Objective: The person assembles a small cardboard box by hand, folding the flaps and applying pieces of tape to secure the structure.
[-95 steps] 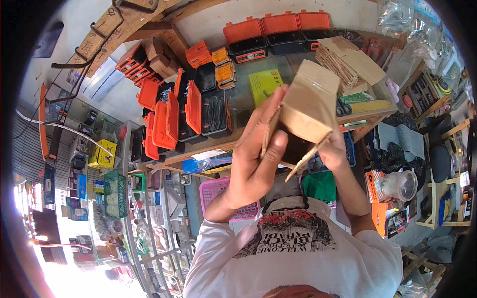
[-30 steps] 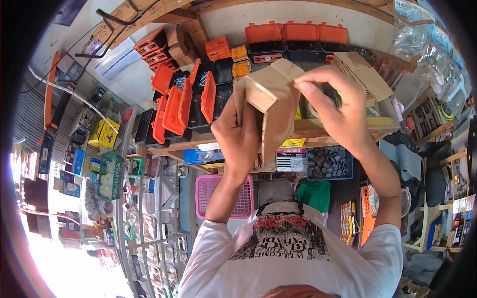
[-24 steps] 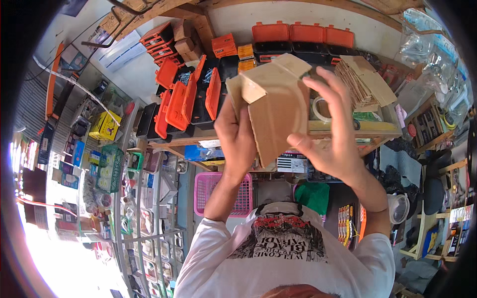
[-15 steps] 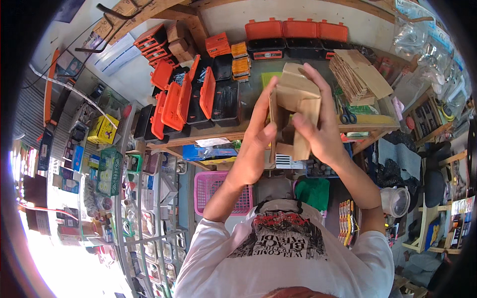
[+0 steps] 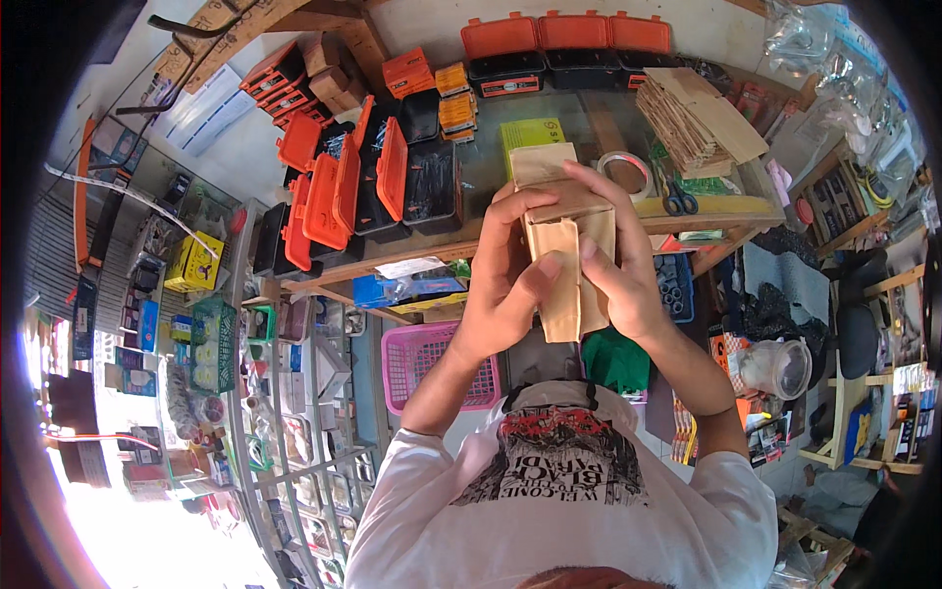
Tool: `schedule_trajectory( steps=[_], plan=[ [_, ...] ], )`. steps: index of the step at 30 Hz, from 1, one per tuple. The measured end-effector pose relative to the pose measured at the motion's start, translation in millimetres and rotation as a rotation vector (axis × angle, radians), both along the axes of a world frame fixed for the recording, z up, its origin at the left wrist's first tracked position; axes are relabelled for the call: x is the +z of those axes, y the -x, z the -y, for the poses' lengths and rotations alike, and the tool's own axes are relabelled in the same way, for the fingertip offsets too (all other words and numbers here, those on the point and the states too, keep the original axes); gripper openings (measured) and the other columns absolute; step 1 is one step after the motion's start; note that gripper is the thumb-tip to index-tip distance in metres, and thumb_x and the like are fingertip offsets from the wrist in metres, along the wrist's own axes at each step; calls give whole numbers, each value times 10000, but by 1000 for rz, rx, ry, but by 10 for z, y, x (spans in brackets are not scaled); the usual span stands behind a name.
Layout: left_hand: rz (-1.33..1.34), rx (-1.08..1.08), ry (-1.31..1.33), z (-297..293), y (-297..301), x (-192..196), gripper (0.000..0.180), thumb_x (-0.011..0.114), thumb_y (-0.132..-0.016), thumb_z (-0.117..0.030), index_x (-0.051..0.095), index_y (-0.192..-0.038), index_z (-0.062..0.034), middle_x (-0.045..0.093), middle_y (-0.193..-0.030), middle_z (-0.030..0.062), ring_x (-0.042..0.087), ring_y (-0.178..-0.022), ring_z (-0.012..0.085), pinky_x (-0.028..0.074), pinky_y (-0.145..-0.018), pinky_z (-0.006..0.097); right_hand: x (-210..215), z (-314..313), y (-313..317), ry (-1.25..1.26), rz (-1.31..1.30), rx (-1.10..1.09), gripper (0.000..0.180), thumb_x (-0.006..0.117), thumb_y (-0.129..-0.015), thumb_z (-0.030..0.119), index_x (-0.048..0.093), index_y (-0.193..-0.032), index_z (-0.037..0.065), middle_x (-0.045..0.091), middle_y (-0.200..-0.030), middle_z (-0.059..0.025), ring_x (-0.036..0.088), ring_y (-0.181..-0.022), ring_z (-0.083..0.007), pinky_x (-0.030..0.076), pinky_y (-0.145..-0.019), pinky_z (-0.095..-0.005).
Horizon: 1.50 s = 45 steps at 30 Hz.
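Observation:
Between my two hands is a small brown cardboard box, raised in front of the glass-topped bench. My left hand wraps the box's left side, its thumb pressing on the front panel. On the other side my right hand grips it, thumb also on the front and fingers over the top. One flap stands up at the far end, and a long panel lies over the side facing me. What is inside the box is hidden. Beyond it on the bench lie a yellow-green box and a roll of tape.
Scissors and a stack of flattened cardboard lie on the bench's right. Black cases with orange lids stand open at left, with more along the back. Below are a pink basket and a blue crate. Wire shelving borders the left.
The box's opening, visible before, is now covered by a panel, with both thumbs on it. The box and my hands are slightly lower, and the view has shifted, revealing the tape roll.

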<state>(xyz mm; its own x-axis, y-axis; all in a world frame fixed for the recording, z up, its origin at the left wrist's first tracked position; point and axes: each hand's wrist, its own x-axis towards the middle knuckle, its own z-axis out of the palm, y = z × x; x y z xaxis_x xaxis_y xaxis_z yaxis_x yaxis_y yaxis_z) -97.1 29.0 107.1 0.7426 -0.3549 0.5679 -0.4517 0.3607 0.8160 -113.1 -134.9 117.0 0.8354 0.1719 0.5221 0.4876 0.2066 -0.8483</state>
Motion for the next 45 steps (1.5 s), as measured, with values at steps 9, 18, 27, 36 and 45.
schedule_trajectory(
  steps=[9,18,27,36,45],
  plan=[
    [-111,6,-75,-134,148,117,584,602,-904,-56,368,-1438,-26,416,-1370,118,422,-1337,228,332,-1127,370,6,-151,137,17,-2,-3,684,496,-1063,412,266,-1564,5,374,-1524,-167,364,-1417,-234,270,-1174,-374],
    [-11,-5,-107,-354,222,176,562,633,-856,-12,455,-1389,-13,440,-1333,139,457,-1278,248,355,-1099,350,56,-354,302,69,72,-131,604,521,-1060,346,328,-1520,5,486,-1400,-183,503,-1273,-239,392,-1071,-361],
    [103,213,-224,-435,181,52,417,614,-942,-110,496,-1330,-10,466,-1312,182,482,-1259,295,368,-1091,398,15,-498,254,151,83,-192,407,497,-1073,237,427,-1405,12,508,-1324,-166,526,-1222,-266,398,-1058,-369],
    [77,209,-86,-415,-21,-201,271,628,-1003,-129,574,-1256,-47,447,-1429,190,484,-1322,289,388,-1098,408,-231,-585,89,181,260,-388,348,529,-1065,288,474,-1296,33,480,-1319,-188,487,-1264,-325,380,-1076,-425],
    [-63,280,-61,-184,-307,-774,162,679,-985,-159,652,-1073,-25,509,-1433,179,513,-1314,266,404,-1063,389,-792,-577,-226,166,271,-727,114,688,-949,81,601,-972,11,567,-1169,-122,602,-981,-191,492,-802,-290]
  ],
)
